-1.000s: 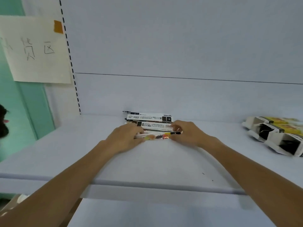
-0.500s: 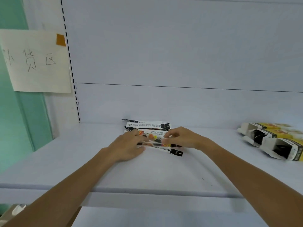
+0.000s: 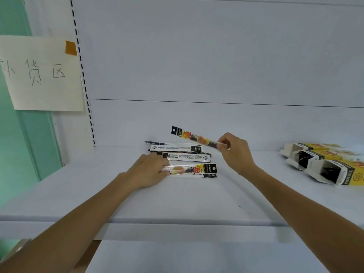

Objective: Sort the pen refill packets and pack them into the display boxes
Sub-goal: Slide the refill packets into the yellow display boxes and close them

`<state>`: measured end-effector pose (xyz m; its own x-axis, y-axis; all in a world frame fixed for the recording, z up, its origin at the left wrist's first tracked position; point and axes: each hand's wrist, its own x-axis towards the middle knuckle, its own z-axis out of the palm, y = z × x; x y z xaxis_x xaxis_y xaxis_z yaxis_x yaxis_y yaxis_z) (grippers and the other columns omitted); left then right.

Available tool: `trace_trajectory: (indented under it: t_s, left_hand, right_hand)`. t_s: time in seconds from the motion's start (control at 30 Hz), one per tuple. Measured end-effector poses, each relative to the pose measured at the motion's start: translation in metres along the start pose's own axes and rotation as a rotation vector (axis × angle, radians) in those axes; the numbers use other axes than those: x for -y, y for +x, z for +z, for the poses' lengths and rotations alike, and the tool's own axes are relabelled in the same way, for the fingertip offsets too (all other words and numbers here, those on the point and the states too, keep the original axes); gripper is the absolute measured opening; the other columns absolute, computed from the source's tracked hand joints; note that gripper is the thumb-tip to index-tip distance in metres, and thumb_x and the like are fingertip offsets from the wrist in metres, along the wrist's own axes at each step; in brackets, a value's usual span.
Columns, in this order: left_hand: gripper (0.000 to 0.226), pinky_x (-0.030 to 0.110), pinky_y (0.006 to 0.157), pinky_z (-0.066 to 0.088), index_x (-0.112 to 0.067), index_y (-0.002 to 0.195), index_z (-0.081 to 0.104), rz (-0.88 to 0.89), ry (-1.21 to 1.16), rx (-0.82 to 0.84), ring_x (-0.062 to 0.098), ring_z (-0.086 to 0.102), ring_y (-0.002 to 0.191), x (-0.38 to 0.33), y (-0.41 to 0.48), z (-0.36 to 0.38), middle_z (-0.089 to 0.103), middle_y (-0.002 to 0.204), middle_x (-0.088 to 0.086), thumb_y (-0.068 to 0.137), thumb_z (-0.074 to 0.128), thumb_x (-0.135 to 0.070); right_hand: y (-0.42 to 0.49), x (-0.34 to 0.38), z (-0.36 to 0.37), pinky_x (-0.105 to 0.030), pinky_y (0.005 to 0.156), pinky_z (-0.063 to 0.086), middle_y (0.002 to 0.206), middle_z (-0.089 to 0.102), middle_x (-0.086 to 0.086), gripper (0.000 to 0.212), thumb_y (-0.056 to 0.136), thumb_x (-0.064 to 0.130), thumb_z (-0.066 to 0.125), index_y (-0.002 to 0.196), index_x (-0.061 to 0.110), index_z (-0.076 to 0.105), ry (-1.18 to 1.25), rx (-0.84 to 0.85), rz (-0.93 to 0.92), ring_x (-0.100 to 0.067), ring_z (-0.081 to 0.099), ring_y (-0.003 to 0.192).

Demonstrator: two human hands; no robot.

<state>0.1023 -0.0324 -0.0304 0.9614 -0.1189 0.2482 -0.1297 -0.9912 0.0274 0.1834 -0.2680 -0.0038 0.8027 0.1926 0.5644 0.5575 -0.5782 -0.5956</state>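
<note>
One pen refill packet, the lifted packet [image 3: 195,137], is in the air above the shelf [image 3: 177,198], tilted, with its black hanging end up and to the left. The right hand [image 3: 235,150] pinches its clear right end, so this grip is clenched on it. Below it, the other packets [image 3: 181,152] lie flat on the shelf in a small loose pile, close to the back panel. Just in front of the pile lies the front packet [image 3: 197,170], with its black end to the right. The left hand [image 3: 149,170] holds its clear left end, fingers curled on it. Well apart, at the right, the yellow and white display boxes [image 3: 325,166] lie on their sides, side by side, with open ends and flaps toward the left. Their insides are dark, and I cannot tell what is in them. A paper sign [image 3: 41,73] with handwritten characters hangs at the left.
</note>
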Motion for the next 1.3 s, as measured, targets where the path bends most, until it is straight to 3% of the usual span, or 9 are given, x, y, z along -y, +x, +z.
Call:
trace_trajectory:
  t_s: [0.07, 0.2, 0.3, 0.43, 0.67, 0.8, 0.97, 1.1, 1.3]
  left_hand:
    - [0.020, 0.026, 0.072, 0.033, -0.016, 0.104, 0.056, -0.026, -0.149, 0.111, 0.016, 0.048, 0.093, 0.001, 0.003, -0.005, 0.049, 0.091, -0.008, 0.092, 0.051, -0.031]
    - [0.018, 0.019, 0.059, 0.030, -0.003, 0.088, 0.060, -0.107, -0.403, 0.062, 0.017, 0.044, 0.077, -0.001, 0.005, -0.018, 0.046, 0.077, 0.000, 0.089, 0.059, -0.020]
    - [0.007, 0.029, 0.072, 0.052, -0.017, 0.082, 0.061, -0.327, -0.961, -0.123, 0.020, 0.058, 0.081, -0.006, 0.005, -0.022, 0.058, 0.087, 0.006, 0.089, 0.061, -0.016]
    - [0.012, 0.032, 0.076, 0.055, -0.010, 0.098, 0.061, -0.412, -1.411, -0.074, 0.019, 0.065, 0.082, -0.024, 0.007, -0.020, 0.066, 0.099, 0.008, 0.090, 0.056, -0.003]
    - [0.014, 0.022, 0.058, 0.053, -0.012, 0.097, 0.065, -0.393, -1.394, -0.109, 0.015, 0.065, 0.069, -0.042, 0.007, -0.009, 0.069, 0.086, 0.005, 0.084, 0.064, -0.008]
    - [0.017, 0.026, 0.058, 0.042, -0.022, 0.081, 0.062, -0.429, -1.096, -0.255, 0.020, 0.064, 0.077, -0.039, 0.005, -0.009, 0.067, 0.085, 0.003, 0.074, 0.074, -0.031]
    - [0.015, 0.036, 0.078, 0.047, -0.020, 0.079, 0.062, -0.461, -1.117, -0.396, 0.024, 0.062, 0.083, -0.038, 0.001, -0.006, 0.067, 0.086, 0.005, 0.085, 0.064, -0.034]
    - [0.027, 0.017, 0.058, 0.038, -0.014, 0.068, 0.053, -0.489, -1.245, -0.390, 0.015, 0.051, 0.067, -0.043, -0.002, -0.003, 0.056, 0.073, 0.002, 0.088, 0.062, -0.030]
    - [0.028, 0.026, 0.077, 0.047, -0.011, 0.100, 0.068, -0.419, -1.136, -0.384, 0.019, 0.064, 0.088, -0.045, -0.008, 0.000, 0.070, 0.095, 0.005, 0.091, 0.056, -0.034]
  right_hand:
    - [0.000, -0.001, -0.004, -0.023, 0.057, 0.037, 0.074, 0.056, 0.002, 0.010, 0.091, 0.010, 0.049, 0.084, 0.013, 0.055, -0.034, -0.031, -0.004, -0.014, 0.048, 0.064]
    - [0.001, -0.001, -0.009, -0.026, 0.054, 0.036, 0.071, 0.054, 0.000, 0.008, 0.089, 0.009, 0.051, 0.082, 0.012, 0.052, 0.008, -0.097, 0.047, -0.014, 0.046, 0.060]
    - [0.001, 0.005, -0.008, -0.026, 0.055, 0.043, 0.075, 0.062, -0.007, 0.013, 0.086, 0.005, 0.053, 0.075, 0.013, 0.051, 0.102, -0.050, 0.112, -0.018, 0.056, 0.061]
    - [-0.003, 0.023, 0.005, -0.030, 0.064, 0.059, 0.085, 0.063, -0.014, 0.008, 0.082, -0.001, 0.062, 0.078, 0.003, 0.056, 0.380, 0.158, 0.262, -0.019, 0.068, 0.063]
    - [-0.020, 0.058, 0.037, -0.042, 0.072, 0.058, 0.091, 0.057, -0.014, 0.016, 0.092, 0.008, 0.052, 0.077, 0.011, 0.047, 0.654, 0.545, 0.413, -0.025, 0.058, 0.084]
    - [-0.024, 0.062, 0.044, -0.037, 0.059, 0.058, 0.098, 0.054, -0.015, 0.010, 0.095, 0.011, 0.049, 0.087, 0.010, 0.043, 0.701, 0.530, 0.437, -0.026, 0.054, 0.086]
    - [-0.028, 0.069, 0.048, -0.044, 0.076, 0.057, 0.092, 0.058, -0.011, 0.009, 0.096, 0.012, 0.044, 0.093, 0.006, 0.050, 0.774, 0.487, 0.486, -0.022, 0.060, 0.081]
    - [-0.029, 0.076, 0.055, -0.041, 0.062, 0.059, 0.086, 0.062, -0.014, 0.030, 0.093, 0.008, 0.047, 0.118, -0.008, 0.051, 0.824, 0.439, 0.542, -0.020, 0.063, 0.072]
    - [-0.034, 0.078, 0.055, -0.030, 0.059, 0.056, 0.089, 0.063, -0.011, 0.023, 0.094, 0.006, 0.048, 0.113, -0.003, 0.056, 0.848, 0.506, 0.504, -0.016, 0.061, 0.072]
